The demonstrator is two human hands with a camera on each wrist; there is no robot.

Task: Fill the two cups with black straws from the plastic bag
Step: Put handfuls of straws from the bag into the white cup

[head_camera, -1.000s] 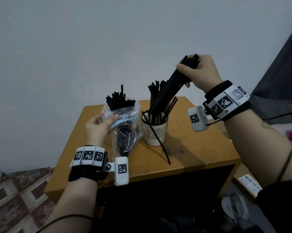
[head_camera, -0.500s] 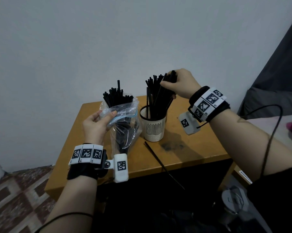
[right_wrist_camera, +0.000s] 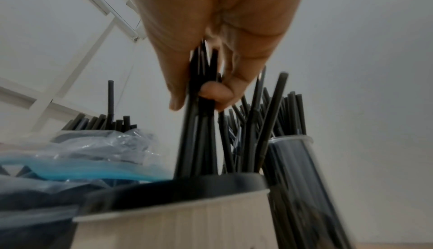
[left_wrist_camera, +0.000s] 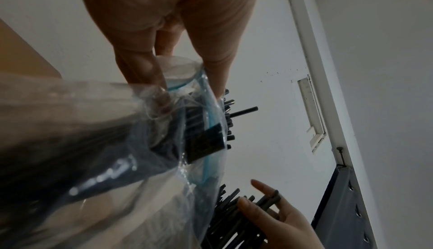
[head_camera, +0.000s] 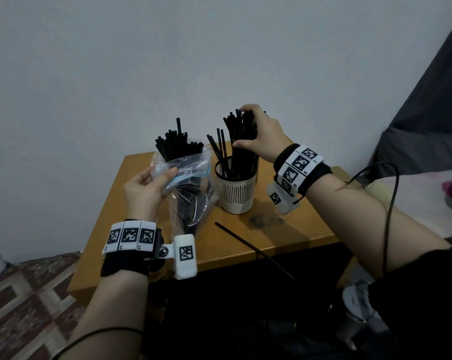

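There are two cups: one white ribbed cup (head_camera: 236, 189) and one clear cup (right_wrist_camera: 302, 160) just behind it. There is one plastic bag (head_camera: 191, 193). One loose straw (head_camera: 248, 245) lies over the table's (head_camera: 284, 237) front edge; the bundled straws are too many to count.

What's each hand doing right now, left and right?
Left hand: pinches the clear plastic bag's rim.
Right hand: grips a bundle of thin black straws standing in the white ribbed cup.

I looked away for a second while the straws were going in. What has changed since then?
The right hand brought its raised bundle of straws down into the white cup and still grips them. One loose straw dropped onto the table, overhanging the front edge. The left hand still holds the plastic bag upright.
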